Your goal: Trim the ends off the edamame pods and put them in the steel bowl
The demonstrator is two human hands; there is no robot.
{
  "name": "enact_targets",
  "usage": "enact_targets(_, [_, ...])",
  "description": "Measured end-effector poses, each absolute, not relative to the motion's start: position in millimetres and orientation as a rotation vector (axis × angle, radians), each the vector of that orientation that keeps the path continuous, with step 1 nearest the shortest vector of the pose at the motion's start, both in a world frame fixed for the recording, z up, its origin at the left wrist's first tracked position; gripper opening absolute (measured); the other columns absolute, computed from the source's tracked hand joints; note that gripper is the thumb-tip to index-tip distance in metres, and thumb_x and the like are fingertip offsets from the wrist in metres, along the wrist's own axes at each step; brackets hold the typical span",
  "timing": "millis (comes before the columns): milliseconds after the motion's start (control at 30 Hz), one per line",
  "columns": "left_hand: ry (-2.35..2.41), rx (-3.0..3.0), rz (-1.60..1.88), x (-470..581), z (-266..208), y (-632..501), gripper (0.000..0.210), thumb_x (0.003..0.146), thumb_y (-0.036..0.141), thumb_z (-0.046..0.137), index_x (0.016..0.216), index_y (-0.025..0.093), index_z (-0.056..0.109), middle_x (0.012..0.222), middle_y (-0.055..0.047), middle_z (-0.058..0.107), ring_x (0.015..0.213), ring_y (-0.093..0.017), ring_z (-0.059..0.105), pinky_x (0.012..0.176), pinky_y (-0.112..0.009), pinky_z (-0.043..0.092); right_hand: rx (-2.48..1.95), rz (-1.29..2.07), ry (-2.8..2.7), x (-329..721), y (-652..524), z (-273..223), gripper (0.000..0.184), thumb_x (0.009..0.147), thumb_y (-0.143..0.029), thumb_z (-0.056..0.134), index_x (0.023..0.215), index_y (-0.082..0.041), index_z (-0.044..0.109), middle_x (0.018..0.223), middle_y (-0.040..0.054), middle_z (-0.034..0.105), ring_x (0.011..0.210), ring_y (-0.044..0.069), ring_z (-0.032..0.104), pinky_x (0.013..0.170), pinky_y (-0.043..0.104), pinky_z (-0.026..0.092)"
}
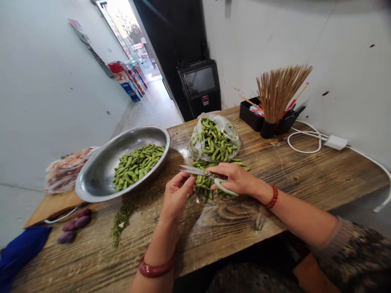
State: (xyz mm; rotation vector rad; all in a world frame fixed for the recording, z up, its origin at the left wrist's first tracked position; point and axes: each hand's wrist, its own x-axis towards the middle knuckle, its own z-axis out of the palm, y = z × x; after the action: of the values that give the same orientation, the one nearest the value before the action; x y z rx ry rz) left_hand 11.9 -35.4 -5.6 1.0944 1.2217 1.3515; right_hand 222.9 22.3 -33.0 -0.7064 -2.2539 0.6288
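My right hand [235, 178] grips scissors [224, 186] with pale green handles; their blades are parted and point left. Just under the blade tips, my left hand [179, 191] is closed in a pinch, and what its fingertips hold is too small to make out. Beneath the scissors lies a loose pile of green soybean pods [203, 191] on the wooden table. Behind it stands an open clear plastic bag [195, 148] full of more pods. To the left, a wide metal basin [97, 162] holds many pods [137, 167].
Green trimmings [122, 219] and several purple fruits [76, 224] lie at left, near a blue cloth [23, 252]. A bagged pinkish food [69, 169] rests behind the basin. Skewers [279, 93] stand in a black holder [269, 129] at back right, beside a white cable [305, 150].
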Motion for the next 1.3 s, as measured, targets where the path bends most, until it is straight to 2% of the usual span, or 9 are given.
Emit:
enact_targets(67, [1.169, 0.987, 1.407, 11, -4, -34, 0.018, 0.070, 0.024, 0.076, 0.084, 0.015, 0.069, 0.076, -0.001, 0.064, 0.061, -0.009, 0.057, 0.051, -0.018, 0.043, -0.753, 0.629, -2.209, 222, 23, -32, 0.050, 0.078, -0.041, 0.072, 0.121, -0.019, 0.060, 0.085, 0.0034, 0.063, 0.071, 0.014, 0.057, 0.067, 0.026, 0.046])
enact_targets(167, [1.081, 0.840, 1.454, 9, -1, -33, 0.019, 0.068, 0.022, 0.078, 0.082, 0.015, 0.067, 0.077, -0.001, 0.065, 0.068, -0.011, 0.063, 0.057, -0.019, 0.049, -0.780, 0.612, -2.190, 223, 23, -30, 0.055, 0.077, -0.042, 0.073, 0.124, -0.020, 0.057, 0.092, 0.0046, 0.062, 0.077, 0.016, 0.058, 0.072, 0.028, 0.048])
enact_targets(333, [0.990, 0.696, 1.476, 8, 1, -32, 0.021, 0.065, 0.017, 0.080, 0.079, 0.015, 0.065, 0.075, -0.001, 0.066, 0.067, -0.011, 0.065, 0.061, -0.019, 0.053, -0.748, 0.526, -2.268, 225, 21, -26, 0.066, 0.075, -0.047, 0.073, 0.130, -0.019, 0.051, 0.104, 0.0091, 0.061, 0.091, 0.021, 0.059, 0.081, 0.034, 0.049])
enact_targets(500, [0.921, 0.643, 1.489, 10, 2, -32, 0.024, 0.062, 0.013, 0.081, 0.079, 0.014, 0.065, 0.081, 0.000, 0.068, 0.066, -0.008, 0.064, 0.061, -0.016, 0.054, -0.730, 0.493, -2.304, 224, 19, -26, 0.068, 0.074, -0.049, 0.073, 0.131, -0.019, 0.050, 0.105, 0.0100, 0.061, 0.093, 0.023, 0.058, 0.082, 0.036, 0.049])
enact_targets(933, [0.927, 0.643, 1.421, 16, -1, -33, 0.028, 0.062, 0.017, 0.083, 0.079, 0.015, 0.061, 0.075, 0.002, 0.067, 0.064, -0.008, 0.063, 0.061, -0.016, 0.053, -0.704, 0.520, -2.276, 222, 18, -27, 0.066, 0.075, -0.049, 0.072, 0.129, -0.019, 0.051, 0.104, 0.0103, 0.061, 0.092, 0.023, 0.059, 0.080, 0.036, 0.049])
enact_targets(1100, [0.938, 0.657, 1.389, 19, -1, -35, 0.027, 0.063, 0.016, 0.082, 0.078, 0.015, 0.059, 0.073, 0.000, 0.067, 0.063, -0.008, 0.064, 0.060, -0.017, 0.053, -0.710, 0.529, -2.260, 223, 19, -31, 0.060, 0.078, -0.047, 0.070, 0.127, -0.019, 0.053, 0.100, 0.0086, 0.061, 0.086, 0.020, 0.059, 0.075, 0.032, 0.049])
enact_targets(1300, [0.922, 0.655, 1.412, 12, -1, -33, 0.023, 0.067, 0.017, 0.078, 0.080, 0.017, 0.059, 0.079, -0.001, 0.070, 0.073, -0.011, 0.067, 0.069, -0.021, 0.054, -0.711, 0.541, -2.240, 222, 22, -35, 0.051, 0.081, -0.043, 0.068, 0.124, -0.018, 0.056, 0.091, 0.0056, 0.062, 0.077, 0.016, 0.057, 0.071, 0.028, 0.047])
